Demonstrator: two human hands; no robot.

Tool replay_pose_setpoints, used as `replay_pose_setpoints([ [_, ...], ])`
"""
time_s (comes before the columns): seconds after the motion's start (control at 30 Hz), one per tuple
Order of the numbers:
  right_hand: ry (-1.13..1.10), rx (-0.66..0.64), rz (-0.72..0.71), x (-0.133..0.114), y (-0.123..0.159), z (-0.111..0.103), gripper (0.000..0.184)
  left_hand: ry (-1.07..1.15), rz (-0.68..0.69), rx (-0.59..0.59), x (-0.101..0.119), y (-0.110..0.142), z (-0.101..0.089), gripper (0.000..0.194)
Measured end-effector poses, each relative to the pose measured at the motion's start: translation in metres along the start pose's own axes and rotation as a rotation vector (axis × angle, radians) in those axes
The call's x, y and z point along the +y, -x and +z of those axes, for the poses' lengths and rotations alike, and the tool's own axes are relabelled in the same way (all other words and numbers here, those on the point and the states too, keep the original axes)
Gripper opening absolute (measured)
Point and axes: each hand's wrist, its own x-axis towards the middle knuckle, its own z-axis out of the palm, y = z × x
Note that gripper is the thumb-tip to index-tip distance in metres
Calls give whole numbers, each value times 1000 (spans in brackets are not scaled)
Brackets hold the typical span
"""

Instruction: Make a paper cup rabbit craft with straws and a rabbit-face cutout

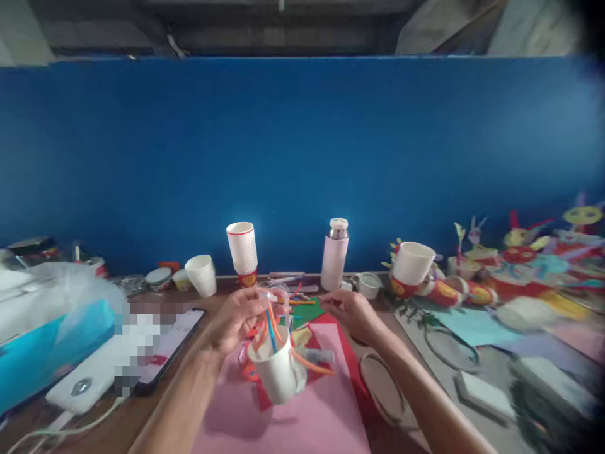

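Observation:
Over the pink paper (pixel 283 432) hangs a slightly tilted white paper cup (pixel 276 372), its shadow on the sheet below. Orange and blue strips (pixel 271 328) rise from its mouth, and one orange strip (pixel 314 364) sticks out to the right. My left hand (pixel 241 315) is closed at the top of the strips, thumb and fingers pinching them beside a clear, shiny piece (pixel 278 293). To the right, apart from the cup, my right hand (pixel 352 310) has its fingers pinched together; whatever they hold is too small to make out. Red and green paper (pixel 309 312) lies behind the cup.
At the back stand stacked paper cups (pixel 242 249), a pink thermos (pixel 334 258) and another white cup (pixel 412 265). Decorated cup crafts (pixel 520 258) crowd the right. A phone (pixel 172 347), a white power bank (pixel 94 372) and a cable lie left.

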Motion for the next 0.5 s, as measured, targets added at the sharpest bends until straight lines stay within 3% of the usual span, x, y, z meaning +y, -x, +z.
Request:
replay_pose_setpoints([
  [0.2, -195, -10, -108, -27, 5, 27, 11, -36, -21, -15, -4, 1, 4, 8],
  [0.5, -176, 30, -64, -35, 10, 32, 9, -26, -66, -47, -10, -1, 15, 5],
])
